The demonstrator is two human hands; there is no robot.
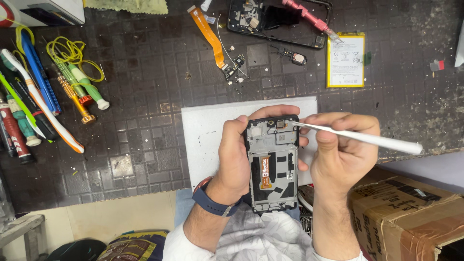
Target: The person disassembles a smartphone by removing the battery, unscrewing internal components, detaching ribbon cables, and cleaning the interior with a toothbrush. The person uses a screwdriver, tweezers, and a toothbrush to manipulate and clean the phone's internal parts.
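Head view: left hand [235, 157] clamped round opened phone frame [272, 164], centre; right hand [340, 152] pinching white tweezers [357, 137], tips at frame's 12 o'clock; best kept steady, light pressure, away from orange flex [265, 172].

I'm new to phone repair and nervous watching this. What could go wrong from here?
The white tool in the right hand touches a small part at the top of the opened phone; a slip might scratch it. The left hand holds the phone in the air, so it could drop. Tiny loose parts lie on the dark mat and could get lost.
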